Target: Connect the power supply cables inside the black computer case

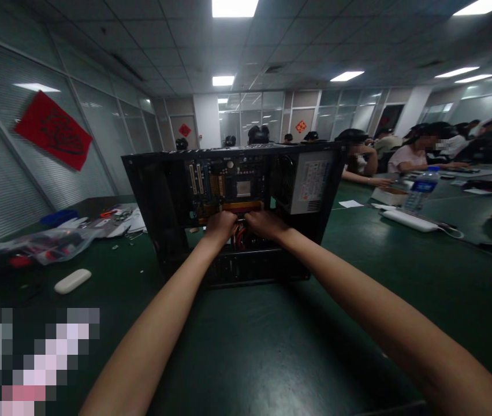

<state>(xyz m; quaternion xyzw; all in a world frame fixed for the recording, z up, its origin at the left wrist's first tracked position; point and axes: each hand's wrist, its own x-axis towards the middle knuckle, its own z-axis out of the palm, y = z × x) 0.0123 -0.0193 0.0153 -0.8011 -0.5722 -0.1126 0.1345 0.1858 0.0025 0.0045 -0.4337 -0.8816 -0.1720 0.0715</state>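
Observation:
A black computer case (237, 268) stands open on the green table, its inside facing me. The motherboard (252, 169) is at its back, and a silver power supply (313, 182) fills the upper right corner. Both hands reach into the case, side by side at the lower edge of the motherboard. My left hand (221, 224) and my right hand (267, 224) are closed, fingertips by a yellow-orange strip of slots (241, 206). Whatever they grip is too small or hidden to name. Red and dark cables (240, 237) hang just below the hands.
Left on the green table (246, 346) are a clear plastic bag (55, 245), a white oval case (73, 281) and small loose parts. To the right stand a water bottle (421, 188), a white power strip (410, 220) and a small box (388, 195). People sit beyond.

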